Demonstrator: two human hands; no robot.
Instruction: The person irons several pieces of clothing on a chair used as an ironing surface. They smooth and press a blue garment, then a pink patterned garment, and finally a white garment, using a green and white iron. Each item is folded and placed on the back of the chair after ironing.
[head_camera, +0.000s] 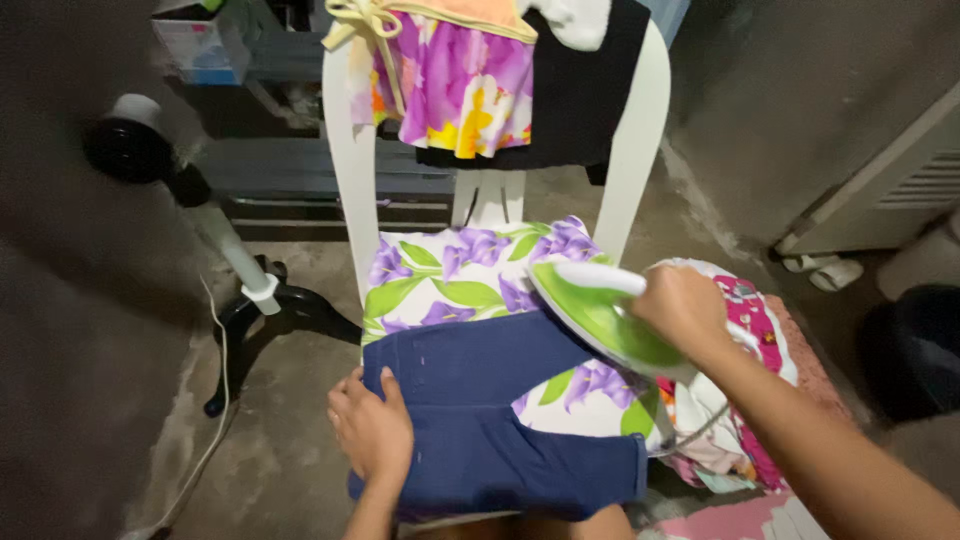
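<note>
The left hand (372, 428) lay flat, fingers spread, pressing the blue shorts (500, 420) near their left edge. The shorts were spread over a floral cloth (450, 280) on the seat of a white chair (630, 150). The right hand (685, 310) gripped the handle of a green iron (600, 315), tilted above the shorts' upper right corner. Clothes (480, 80) hung over the chair back.
</note>
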